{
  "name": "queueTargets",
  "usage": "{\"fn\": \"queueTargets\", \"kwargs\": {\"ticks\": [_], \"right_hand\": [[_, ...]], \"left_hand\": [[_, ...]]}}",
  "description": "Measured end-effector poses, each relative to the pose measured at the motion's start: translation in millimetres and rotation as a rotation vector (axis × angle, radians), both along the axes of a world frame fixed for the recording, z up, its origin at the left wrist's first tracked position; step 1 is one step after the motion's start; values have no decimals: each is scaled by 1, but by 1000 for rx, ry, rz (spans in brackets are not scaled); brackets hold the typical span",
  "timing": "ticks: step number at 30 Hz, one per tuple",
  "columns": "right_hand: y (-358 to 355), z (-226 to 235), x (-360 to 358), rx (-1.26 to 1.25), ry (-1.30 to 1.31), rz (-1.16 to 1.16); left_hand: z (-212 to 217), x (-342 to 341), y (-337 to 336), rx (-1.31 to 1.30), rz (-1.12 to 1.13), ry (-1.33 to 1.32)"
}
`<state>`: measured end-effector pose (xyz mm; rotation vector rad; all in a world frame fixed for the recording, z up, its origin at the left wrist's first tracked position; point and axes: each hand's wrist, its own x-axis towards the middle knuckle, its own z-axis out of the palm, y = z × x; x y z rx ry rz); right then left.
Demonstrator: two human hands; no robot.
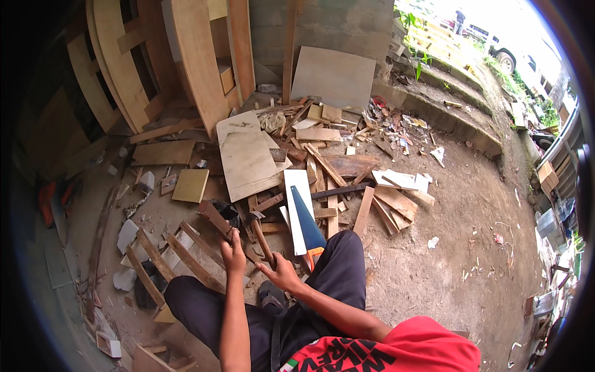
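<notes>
My left hand (233, 251) is closed round the lower end of a short brown piece of wood (214, 218), which tilts up and to the left. In my right hand (282, 274) is a hammer (263, 240), gripped by its wooden handle. Its dark head sits just right of the wood piece; whether the two touch I cannot tell. A handsaw (306, 214) with a blue blade and orange handle lies by my right knee, on a white board (291, 192). Left of my hands rests a slatted wooden frame (186, 251).
Scrap boards (328, 164) lie heaped ahead, with a large pale panel (245, 155) among them. Tall wooden frames (192, 56) stand at the far left. Another panel (334, 77) leans on the block wall. Concrete steps (446, 111) rise at the far right, beyond bare dirt (458, 248).
</notes>
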<state>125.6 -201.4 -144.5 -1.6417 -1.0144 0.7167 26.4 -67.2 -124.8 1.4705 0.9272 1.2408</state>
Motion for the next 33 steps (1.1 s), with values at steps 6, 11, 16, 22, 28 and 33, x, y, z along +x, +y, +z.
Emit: {"fn": "queueTargets", "kwargs": {"ticks": [6, 11, 16, 22, 28, 33], "right_hand": [[-19, -10, 4, -92, 14, -43], [-21, 5, 2, -52, 40, -64], [-30, 15, 1, 21, 138, -48], [-48, 66, 9, 51, 37, 106], [-54, 87, 5, 81, 113, 96], [-56, 122, 20, 62, 5, 170]], "left_hand": [[41, -6, 18, 167, -84, -208], [51, -14, 35, 94, -44, -366], [109, -11, 39, 81, 1, -345], [140, -16, 50, 111, -49, -224], [127, 2, 60, -90, -395, -583], [126, 20, 47, 57, -401, -419]]}}
